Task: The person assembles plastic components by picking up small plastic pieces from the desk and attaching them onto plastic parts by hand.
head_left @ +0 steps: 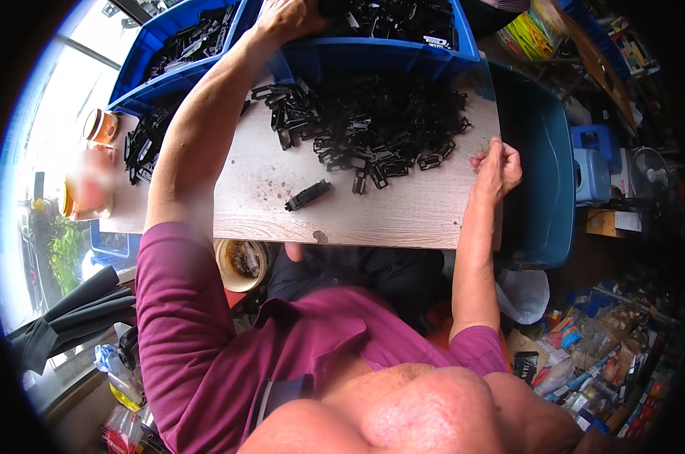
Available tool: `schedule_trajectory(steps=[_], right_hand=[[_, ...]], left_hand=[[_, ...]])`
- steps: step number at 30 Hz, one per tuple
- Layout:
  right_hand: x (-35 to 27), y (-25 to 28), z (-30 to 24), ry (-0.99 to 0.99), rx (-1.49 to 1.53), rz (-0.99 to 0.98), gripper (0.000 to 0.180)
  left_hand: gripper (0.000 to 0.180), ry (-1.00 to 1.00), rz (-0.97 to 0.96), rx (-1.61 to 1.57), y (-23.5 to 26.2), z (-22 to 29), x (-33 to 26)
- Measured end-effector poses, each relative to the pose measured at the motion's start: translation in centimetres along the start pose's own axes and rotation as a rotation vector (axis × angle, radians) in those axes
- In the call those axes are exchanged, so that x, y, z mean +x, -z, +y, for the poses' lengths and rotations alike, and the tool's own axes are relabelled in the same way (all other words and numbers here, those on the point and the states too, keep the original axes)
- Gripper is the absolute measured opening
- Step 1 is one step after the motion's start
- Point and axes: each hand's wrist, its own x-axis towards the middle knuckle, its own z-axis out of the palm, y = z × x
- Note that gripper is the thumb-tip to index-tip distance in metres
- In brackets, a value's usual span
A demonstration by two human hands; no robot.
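Note:
My left hand [288, 20] reaches over the far edge of the table into a blue bin [372, 59] of black plastic parts. Its fingertips are lost among the dark pieces, so whether they grip one is hidden. At the table's right edge, my right hand [498, 168] is closed with its fingers curled; anything in them is too small or hidden to make out. Between my arms, a large heap of black plastic clips or frames [380, 125] covers the far part of the pale wooden table [259, 178]. One longer black piece [307, 195] lies apart, nearer to me.
Another blue bin [149, 57] of black parts stands at the far left, with more parts [139, 147] below it. Jars [100, 126] line the left edge by the window. A deep teal tub [558, 181] flanks the right side. A round bucket [229, 274] sits below the front edge.

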Motion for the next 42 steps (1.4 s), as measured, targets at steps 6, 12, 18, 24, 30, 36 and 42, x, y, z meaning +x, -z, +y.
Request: schedule_trajectory(steps=[6,12,18,24,30,36,42], right_hand=[[0.1,-0.3,0.3,0.050,0.018,0.004,0.019],[0.0,-0.3,0.2,0.043,0.021,0.012,0.020],[0.2,-0.2,0.3,0.021,0.012,0.015,0.018],[0.4,0.0,0.7,0.030,-0.004,0.022,0.017],[0.2,-0.2,0.6,0.050,0.025,-0.016,0.018],[0.3,-0.1,0.4,0.068,-0.004,0.010,0.018],[0.2,-0.6,0.2,0.045,0.006,0.011,0.018]], left_hand=[[0.043,-0.049,0.062,0.070,-1.4,-1.4,0.0],[0.042,-0.282,0.077,-0.338,0.2,-1.5,-0.7],[0.040,0.071,0.022,-0.026,0.0,-0.3,-0.3],[0.041,0.141,0.062,-0.147,1.3,0.6,-0.8],[0.038,0.186,0.105,-0.465,0.4,-1.4,-0.2],[0.046,0.159,0.247,-0.623,2.5,0.4,0.1],[0.042,0.211,0.392,-0.755,3.0,0.5,-0.3]])
